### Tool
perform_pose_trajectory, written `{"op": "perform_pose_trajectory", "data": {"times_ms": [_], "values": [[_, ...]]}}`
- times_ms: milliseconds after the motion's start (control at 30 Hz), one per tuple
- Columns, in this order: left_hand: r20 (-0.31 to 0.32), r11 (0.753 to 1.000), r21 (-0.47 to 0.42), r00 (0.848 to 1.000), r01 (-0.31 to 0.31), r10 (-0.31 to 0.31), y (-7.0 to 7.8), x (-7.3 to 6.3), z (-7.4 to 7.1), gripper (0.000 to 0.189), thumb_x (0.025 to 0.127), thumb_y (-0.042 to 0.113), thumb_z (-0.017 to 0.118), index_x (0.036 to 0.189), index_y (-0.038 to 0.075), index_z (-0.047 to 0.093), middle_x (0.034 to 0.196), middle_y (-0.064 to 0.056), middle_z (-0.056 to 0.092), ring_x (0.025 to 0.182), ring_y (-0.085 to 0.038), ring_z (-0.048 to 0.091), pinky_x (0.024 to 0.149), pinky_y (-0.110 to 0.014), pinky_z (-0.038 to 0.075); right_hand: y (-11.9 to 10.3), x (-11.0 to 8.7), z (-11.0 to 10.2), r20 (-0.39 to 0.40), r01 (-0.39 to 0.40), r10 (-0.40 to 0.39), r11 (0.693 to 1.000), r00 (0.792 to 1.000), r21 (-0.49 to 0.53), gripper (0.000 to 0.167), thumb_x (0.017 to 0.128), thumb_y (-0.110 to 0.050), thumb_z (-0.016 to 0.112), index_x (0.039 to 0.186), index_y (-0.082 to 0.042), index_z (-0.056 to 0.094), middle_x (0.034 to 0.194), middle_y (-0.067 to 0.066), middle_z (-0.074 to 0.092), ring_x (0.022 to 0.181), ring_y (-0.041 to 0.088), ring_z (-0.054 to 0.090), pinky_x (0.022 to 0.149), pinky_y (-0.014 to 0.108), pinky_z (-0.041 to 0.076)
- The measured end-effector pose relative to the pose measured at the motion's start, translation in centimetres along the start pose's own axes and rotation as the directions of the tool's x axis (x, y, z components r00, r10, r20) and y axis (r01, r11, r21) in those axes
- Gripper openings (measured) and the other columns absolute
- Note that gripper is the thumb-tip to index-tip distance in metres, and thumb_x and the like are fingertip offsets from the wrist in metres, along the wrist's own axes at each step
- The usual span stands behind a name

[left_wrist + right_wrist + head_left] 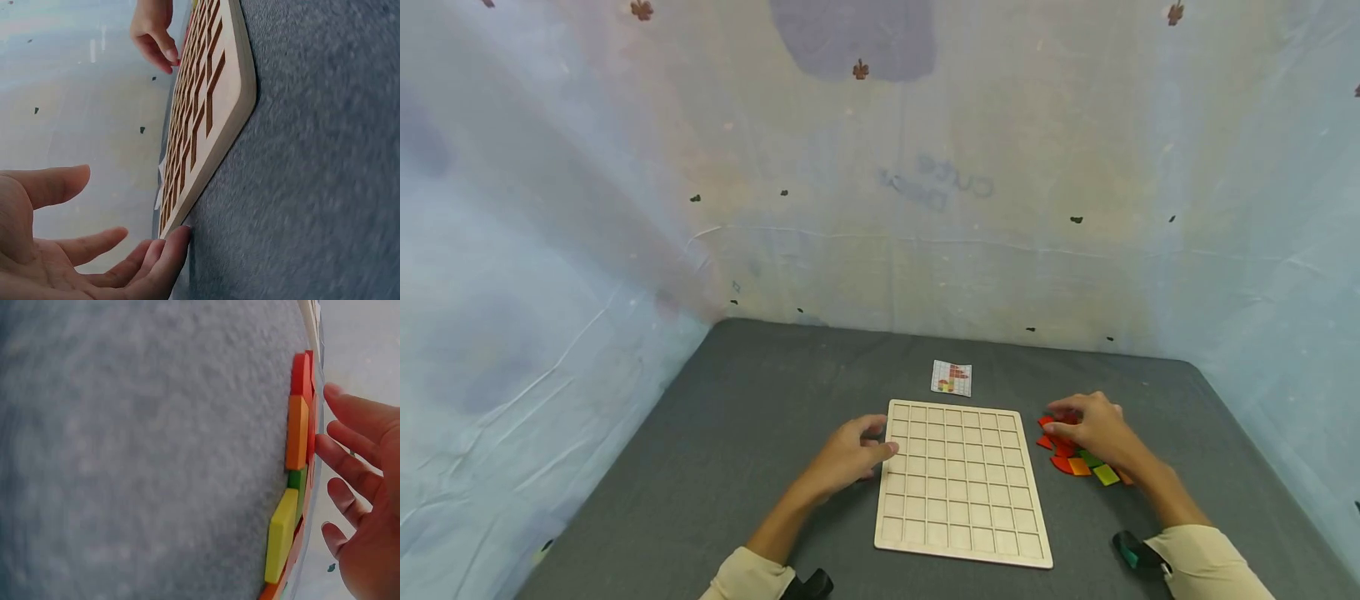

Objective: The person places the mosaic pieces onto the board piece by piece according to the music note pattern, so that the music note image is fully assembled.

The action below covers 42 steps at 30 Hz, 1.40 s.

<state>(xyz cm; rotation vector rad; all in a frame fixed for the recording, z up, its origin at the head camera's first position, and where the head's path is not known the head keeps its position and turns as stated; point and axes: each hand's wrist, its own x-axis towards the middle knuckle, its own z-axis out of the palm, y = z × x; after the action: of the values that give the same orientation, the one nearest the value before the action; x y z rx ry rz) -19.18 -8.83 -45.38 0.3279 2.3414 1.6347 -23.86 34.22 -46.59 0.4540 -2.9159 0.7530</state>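
At the left edge of the board (962, 483) on the table (820, 367), the left hand (848, 454) holds nothing, fingers relaxed, while the right hand (1097, 429), fingers parted and empty, is by the tiles (1080, 467) to the right.

no text can be read for certain. faint blue letters (982, 187), blurred, slanting and seemingly reversed, stand on the pale sheet (850, 275) at the far side. any lettering on the small printed card (951, 378), on the far part of the table (790, 383), is too small to tell.
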Motion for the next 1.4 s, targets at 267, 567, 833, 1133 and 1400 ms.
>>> {"op": "perform_pose_trajectory", "data": {"times_ms": [267,567,833,1133,1400], "values": [[0.020,0.997,-0.061,0.999,0.045,-0.044,-0.5,0.1,0.6,0.065,0.103,0.027,0.070,0.156,-0.001,0.046,0.151,-0.029,0.048,0.128,-0.042,0.061,0.080,-0.045,0.067,-0.6,0.4,0.7,-0.014,-0.020,0.019,1.000,1.000,-0.018,0.034,0.095,-0.027,0.082,0.121,-0.006,0.078,0.115,0.012,0.076,0.103,0.031,0.054,0.079,0.046,0.033],[0.009,0.995,-0.077,0.998,0.064,-0.064,-0.7,0.3,0.6,0.064,0.103,0.029,0.070,0.156,0.001,0.048,0.151,-0.027,0.049,0.129,-0.042,0.060,0.076,-0.042,0.068,-0.9,0.7,0.9,-0.010,0.006,-0.006,1.000,1.000,-0.028,0.030,0.094,-0.019,0.081,0.122,-0.007,0.078,0.120,0.015,0.075,0.110,0.036,0.056,0.081,0.051,0.036],[-0.009,0.996,-0.049,0.997,0.078,-0.078,-0.8,0.8,0.8,0.065,0.101,0.027,0.072,0.154,-0.004,0.048,0.145,-0.026,0.053,0.122,-0.039,0.064,0.068,-0.040,0.068,-0.7,0.7,0.9,0.010,-0.026,0.026,0.998,1.000,-0.054,0.030,0.094,-0.022,0.081,0.118,-0.003,0.079,0.114,0.016,0.073,0.103,0.034,0.054,0.077,0.051,0.037],[-0.022,0.997,-0.003,0.996,0.083,-0.083,-0.6,1.4,1.0,0.059,0.099,0.018,0.072,0.149,-0.007,0.053,0.138,-0.023,0.057,0.110,-0.032,0.066,0.057,-0.037,0.066,-0.4,0.9,1.1,0.015,-0.043,0.044,0.997,0.999,-0.071,0.029,0.095,-0.024,0.080,0.113,-0.001,0.080,0.109,0.016,0.072,0.097,0.031,0.052,0.074,0.045,0.035],[-0.012,0.997,-0.037,0.998,0.068,-0.069,-1.0,1.5,0.9,0.061,0.087,-0.002,0.075,0.145,-0.008,0.056,0.131,-0.023,0.057,0.096,-0.027,0.071,0.056,-0.038,0.066,-0.7,0.8,1.1,-0.008,-0.030,0.030,0.999,1.000,-0.046,0.032,0.095,-0.026,0.081,0.114,0.000,0.079,0.111,0.017,0.073,0.096,0.030,0.054,0.077,0.043,0.042]]}}
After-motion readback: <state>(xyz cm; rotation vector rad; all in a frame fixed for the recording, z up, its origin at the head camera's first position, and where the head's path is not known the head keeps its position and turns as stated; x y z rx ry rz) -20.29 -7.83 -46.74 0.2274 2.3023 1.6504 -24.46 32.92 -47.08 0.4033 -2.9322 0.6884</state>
